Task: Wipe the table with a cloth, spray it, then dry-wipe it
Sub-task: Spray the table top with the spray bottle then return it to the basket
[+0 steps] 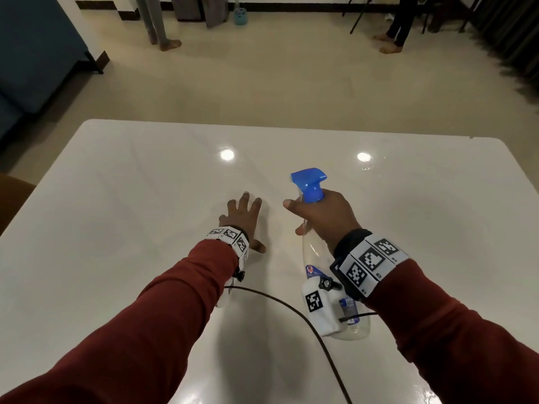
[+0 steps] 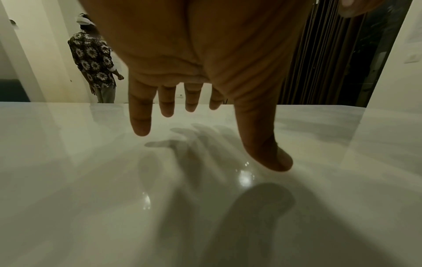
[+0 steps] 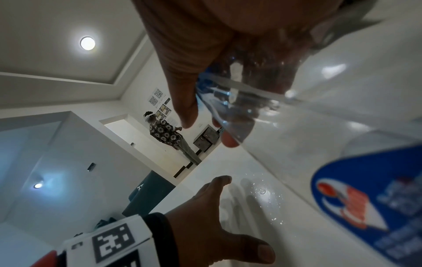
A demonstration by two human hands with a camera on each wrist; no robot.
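Note:
My right hand (image 1: 320, 217) grips the neck of a clear spray bottle (image 1: 313, 258) with a blue trigger head (image 1: 310, 182), held above the glossy white table (image 1: 116, 228) with the nozzle pointing away from me. In the right wrist view the bottle (image 3: 297, 126) and its blue label fill the right side, and small droplets (image 3: 262, 191) lie on the table. My left hand (image 1: 243, 220) hovers just over the table with fingers spread and straight; in the left wrist view the fingers (image 2: 141, 117) cast a shadow on the surface below. No cloth shows in any view.
A black cable (image 1: 291, 304) runs across the table near my arms. Beyond the far table edge, two people's legs (image 1: 159, 30) stand on the tiled floor. A blue sofa (image 1: 35, 53) is at the left, a dark curtain (image 1: 510, 33) at the right.

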